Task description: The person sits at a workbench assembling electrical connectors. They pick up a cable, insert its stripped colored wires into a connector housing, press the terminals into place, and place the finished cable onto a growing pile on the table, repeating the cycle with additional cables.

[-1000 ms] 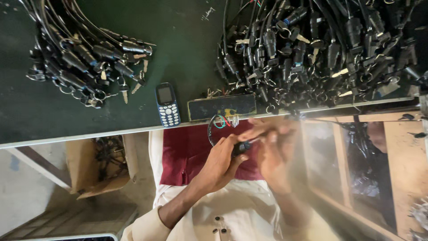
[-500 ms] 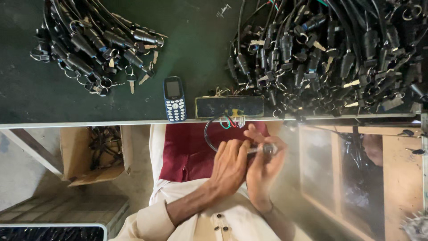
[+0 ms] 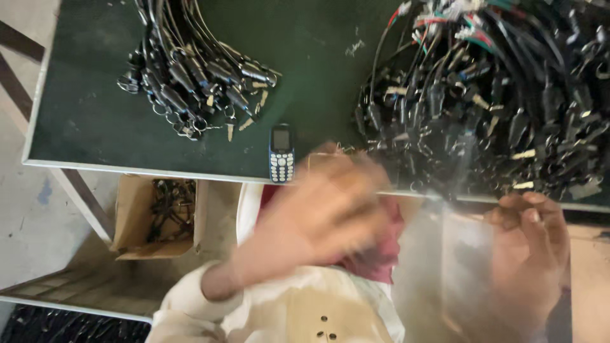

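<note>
Two hands – left (image 3: 324, 209) blurred, right (image 3: 530, 254), grips unclear – one phone (image 3: 281, 152), two cable heaps (image 3: 197, 76).

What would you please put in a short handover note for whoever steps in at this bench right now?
Left hand: blurred in motion just below the table's near edge; whether it holds anything cannot be told.
Right hand: at the near edge on the right, fingers curled, beside the large tangled heap of black cables with metal keys; its grip is unclear.
Smaller bundle of black cables with keys lies far left on the dark green tabletop.
Small blue keypad phone sits at the near edge.
Brown cardboard box with dark parts stands below.
Done and remaining: cannot be read from this view.
</note>
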